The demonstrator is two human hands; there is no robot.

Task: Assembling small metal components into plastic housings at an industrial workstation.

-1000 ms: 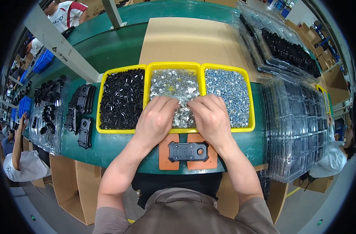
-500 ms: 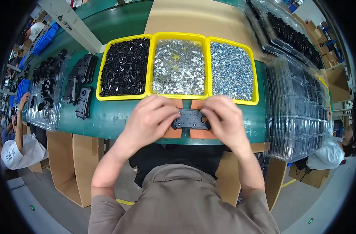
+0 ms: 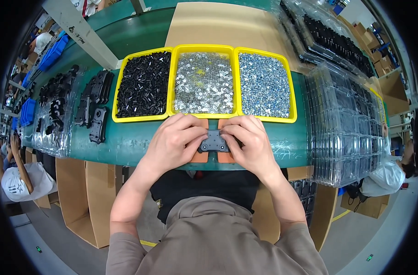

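Note:
A black plastic plate [image 3: 214, 142] with round holes lies across two orange pads, the left pad [image 3: 200, 157] and the right pad [image 3: 225, 157]. At the plate's left end is my left hand [image 3: 174, 140], its thumb and fingers closed on that edge. My right hand [image 3: 250, 144] covers the right end of the plate, thumb and forefinger pinched over its upper middle. Whatever lies between those fingertips is too small or hidden to tell. Just beyond my hands stand yellow trays of black spacers [image 3: 145, 87], silver washers or nuts [image 3: 203, 85] and small bluish metal pieces [image 3: 265, 87].
More black plastic parts [image 3: 98, 124] sit on the green bench at left, beside a clear tray of black pieces [image 3: 53, 110]. Stacked clear blister trays [image 3: 342, 128] rise at right. A cardboard sheet [image 3: 227, 23] lies behind the trays, and a metal post [image 3: 83, 34] stands back left.
My right hand has moved left from the plate's right end to its upper middle, covering more of it. My left hand stays at the left end. The view has shifted slightly.

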